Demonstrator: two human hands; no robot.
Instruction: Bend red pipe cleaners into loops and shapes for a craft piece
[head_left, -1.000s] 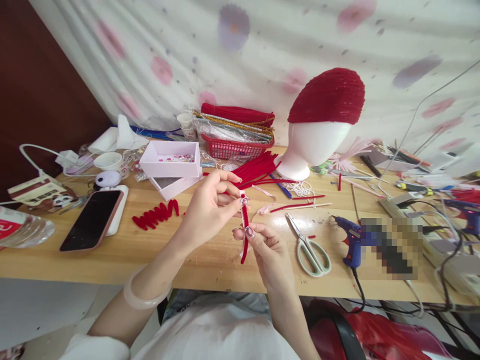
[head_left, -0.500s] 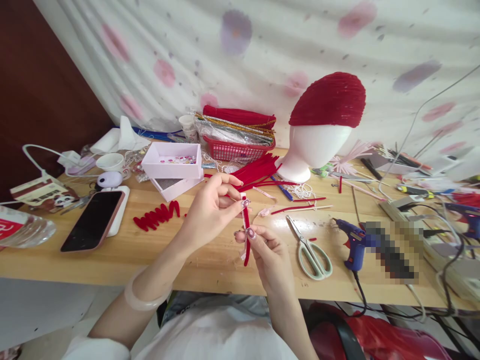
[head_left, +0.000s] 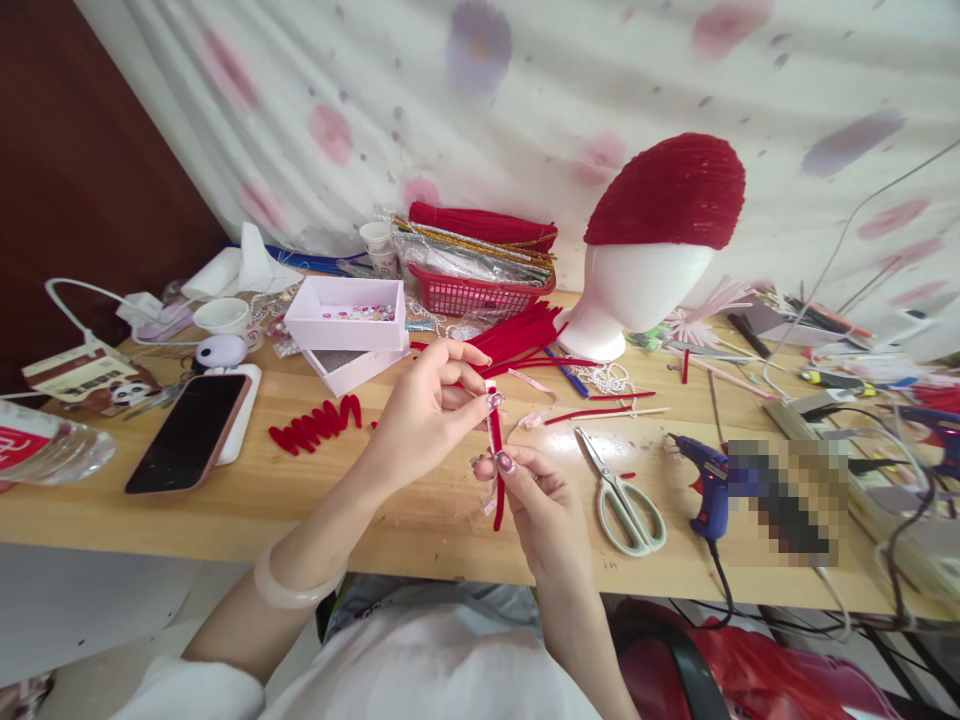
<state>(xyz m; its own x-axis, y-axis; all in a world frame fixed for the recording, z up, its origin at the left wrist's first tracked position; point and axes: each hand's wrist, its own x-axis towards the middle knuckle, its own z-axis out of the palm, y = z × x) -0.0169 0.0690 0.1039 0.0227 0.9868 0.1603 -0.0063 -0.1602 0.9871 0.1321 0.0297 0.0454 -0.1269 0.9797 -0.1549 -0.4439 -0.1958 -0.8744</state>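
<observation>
A short red pipe cleaner (head_left: 496, 432) and a narrow pale strip that looks like a measuring tape (head_left: 490, 497) lie side by side between my hands, above the table. My left hand (head_left: 442, 395) pinches their upper ends between thumb and fingers. Lower down, my right hand (head_left: 541, 495) pinches both, and their free ends hang below it. Green-handled scissors (head_left: 628, 510) lie open to the right of my right hand. Left of my left hand is a zigzag-bent red pipe cleaner (head_left: 315, 427). Behind my hands lies a bundle of red pipe cleaners (head_left: 517, 338).
A white mannequin head (head_left: 637, 290) wears a red cap (head_left: 667, 195). A blue glue gun (head_left: 709, 490) with a cord sits at the right. Pale boxes (head_left: 345, 325), a red basket (head_left: 480, 295), a phone (head_left: 187, 435) and a bottle (head_left: 56, 445) stand around the table.
The view has shifted slightly. Both hands keep their pinch on the pipe cleaner and the strip, with hardly any movement.
</observation>
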